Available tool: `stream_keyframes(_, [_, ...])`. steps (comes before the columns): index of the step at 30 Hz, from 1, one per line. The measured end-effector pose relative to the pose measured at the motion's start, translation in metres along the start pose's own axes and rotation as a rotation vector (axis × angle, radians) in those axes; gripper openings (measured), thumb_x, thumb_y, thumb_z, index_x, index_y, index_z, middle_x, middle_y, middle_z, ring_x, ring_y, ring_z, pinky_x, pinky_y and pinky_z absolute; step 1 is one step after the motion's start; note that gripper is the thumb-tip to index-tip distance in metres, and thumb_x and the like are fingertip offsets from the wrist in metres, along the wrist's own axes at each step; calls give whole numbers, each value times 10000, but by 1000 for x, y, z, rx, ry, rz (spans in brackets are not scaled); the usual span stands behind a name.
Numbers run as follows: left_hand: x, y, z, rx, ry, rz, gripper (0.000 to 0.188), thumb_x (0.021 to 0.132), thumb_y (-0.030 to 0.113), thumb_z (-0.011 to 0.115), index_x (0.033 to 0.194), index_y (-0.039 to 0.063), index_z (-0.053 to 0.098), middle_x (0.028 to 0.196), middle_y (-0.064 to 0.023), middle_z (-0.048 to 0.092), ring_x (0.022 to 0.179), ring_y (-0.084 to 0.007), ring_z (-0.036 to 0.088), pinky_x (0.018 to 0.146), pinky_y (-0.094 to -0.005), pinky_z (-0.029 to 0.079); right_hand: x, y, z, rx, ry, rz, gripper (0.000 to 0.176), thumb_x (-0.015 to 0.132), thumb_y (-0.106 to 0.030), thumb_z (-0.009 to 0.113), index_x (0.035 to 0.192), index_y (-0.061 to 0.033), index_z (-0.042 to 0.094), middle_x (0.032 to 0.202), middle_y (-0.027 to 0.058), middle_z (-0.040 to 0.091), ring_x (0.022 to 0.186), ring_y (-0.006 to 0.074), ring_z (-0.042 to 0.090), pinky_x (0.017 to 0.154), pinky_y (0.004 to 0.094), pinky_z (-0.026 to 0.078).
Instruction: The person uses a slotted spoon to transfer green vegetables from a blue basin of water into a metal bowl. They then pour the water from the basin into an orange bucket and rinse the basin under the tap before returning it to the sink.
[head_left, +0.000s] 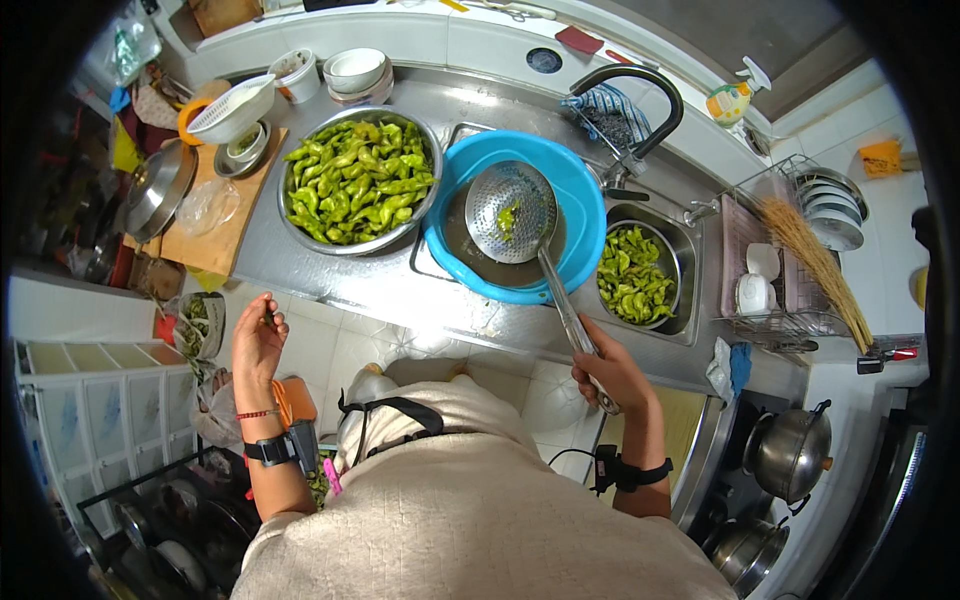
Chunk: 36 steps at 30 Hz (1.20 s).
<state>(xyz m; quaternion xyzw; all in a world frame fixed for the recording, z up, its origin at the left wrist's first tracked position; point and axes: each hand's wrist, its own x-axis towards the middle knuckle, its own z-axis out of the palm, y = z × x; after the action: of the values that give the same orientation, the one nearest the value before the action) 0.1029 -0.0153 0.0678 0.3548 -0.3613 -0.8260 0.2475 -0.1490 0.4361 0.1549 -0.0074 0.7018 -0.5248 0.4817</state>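
Note:
My right hand (615, 367) grips the handle of a perforated metal skimmer (512, 212), whose bowl holds a few green bits over a blue plastic basin (590, 217) of murky water. Left of the basin, a wide metal bowl (405, 244) is heaped with green peppers (360, 176). More green peppers (634, 274) fill a metal bowl (677, 274) in the sink (684, 330) to the right. My left hand (260, 337) is raised in front of the counter's edge with its fingers curled; whether something small is between them I cannot tell.
A black faucet (671, 112) arches behind the basin. At left are a wooden cutting board (247, 210), a metal lid (161, 187), a white colander (240, 109) and stacked bowls (356, 71). A dish rack (787, 300) with dried-stalk brush (814, 262) stands right, pots (795, 454) below it.

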Motion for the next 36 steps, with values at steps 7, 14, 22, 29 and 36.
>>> stream_keyframes(7, [-4, -5, 9, -4, -24, -9, 157, 955, 147, 552, 1049, 34, 609, 900, -33, 597, 736, -150, 557, 649, -272, 476, -5, 22, -2, -125, -87, 15, 687, 916, -107, 534, 1529, -128, 224, 700, 5, 510, 525, 85, 490, 437, 258, 416])
stream_keyframes(14, [11, -28, 62, 295, -96, -60, 175, 912, 115, 617, 1065, 35, 644, 769, 21, 536, 652, -94, 491, 603, -226, 424, -18, 28, -1, -134, -97, -37, 692, 914, -113, 544, 1528, -122, 225, 677, 1, 493, 514, 84, 480, 437, 261, 420])
stream_keyframes(22, [89, -174, 203, 1326, -375, 507, 375, 807, 289, 728, 1006, -21, 658, 778, -161, 658, 703, -279, 642, 646, -356, 502, -43, 22, 2, -16, -67, -43, 705, 910, -88, 536, 1530, -98, 202, 686, 14, 520, 507, 82, 489, 432, 255, 411])
stream_keyframes(29, [101, -200, 255, 1360, -97, 459, 458, 759, 373, 764, 971, -9, 627, 896, -219, 682, 843, -383, 658, 730, -450, 520, -70, 28, 6, -106, -25, -107, 713, 902, -73, 531, 1532, -92, 197, 627, -8, 511, 487, 71, 476, 456, 246, 408])
stream_keyframes(36, [108, -194, 272, 899, -314, 281, 237, 811, 233, 751, 873, 23, 659, 770, -55, 649, 675, -183, 601, 576, -310, 458, -80, 30, 2, -62, -23, -154, 708, 906, -67, 523, 1528, -58, 184, 620, -12, 493, 482, 67, 456, 459, 247, 401])
